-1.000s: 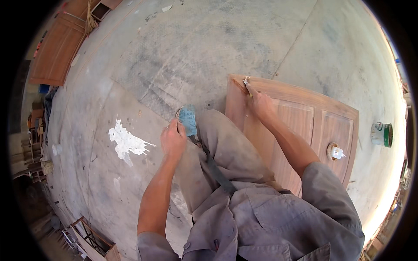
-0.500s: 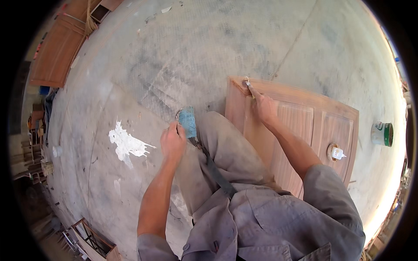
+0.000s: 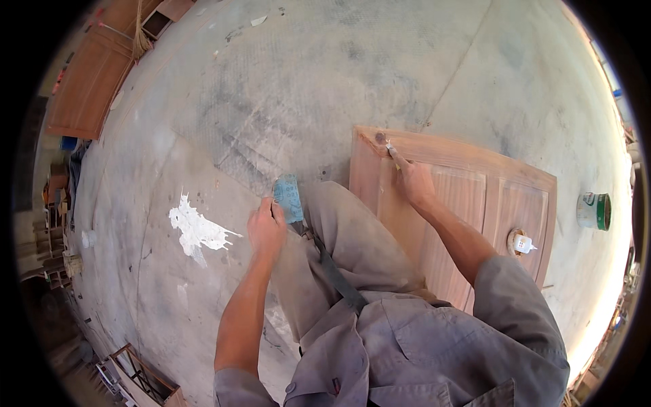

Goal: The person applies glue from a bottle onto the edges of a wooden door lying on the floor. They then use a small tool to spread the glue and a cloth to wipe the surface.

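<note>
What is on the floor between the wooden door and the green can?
Nothing: in the head view, only bare, dusty concrete floor lies between the right edge of the wooden door and the green can.

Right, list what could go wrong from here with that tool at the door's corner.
1. The right hand presses a small tool at the corner of the wooden door, near a dark knot; a slip could gouge the panel.
2. A small white-capped container stands on the door beside the right forearm; pulling the arm back might topple it.
3. The left hand holds a folded blue sheet against the knee, so it may not steady the door if it shifts.
</note>
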A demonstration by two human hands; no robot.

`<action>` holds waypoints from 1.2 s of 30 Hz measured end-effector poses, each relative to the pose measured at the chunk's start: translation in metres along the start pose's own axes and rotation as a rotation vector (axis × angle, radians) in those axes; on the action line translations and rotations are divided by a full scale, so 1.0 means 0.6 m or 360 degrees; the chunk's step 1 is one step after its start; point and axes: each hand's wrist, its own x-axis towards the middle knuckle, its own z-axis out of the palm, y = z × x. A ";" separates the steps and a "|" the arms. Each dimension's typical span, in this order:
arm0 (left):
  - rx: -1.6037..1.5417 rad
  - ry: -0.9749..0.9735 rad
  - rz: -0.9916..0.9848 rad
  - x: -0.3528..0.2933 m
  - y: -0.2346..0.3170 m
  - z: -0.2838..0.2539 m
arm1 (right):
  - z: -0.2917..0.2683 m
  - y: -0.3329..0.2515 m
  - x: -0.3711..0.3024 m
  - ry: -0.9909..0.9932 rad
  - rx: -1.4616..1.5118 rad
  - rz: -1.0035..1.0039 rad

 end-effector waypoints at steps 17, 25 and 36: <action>0.0016 0.0030 0.0056 0.001 0.008 -0.005 | -0.017 -0.032 -0.007 -0.0453 -0.0026 0.0222; 0.0014 0.0036 0.0088 0.002 0.002 0.002 | -0.007 -0.057 0.028 -0.0471 -0.0006 0.0258; 0.0046 0.0030 0.0021 -0.004 0.004 -0.005 | -0.014 -0.064 -0.014 -0.0357 0.0078 0.0175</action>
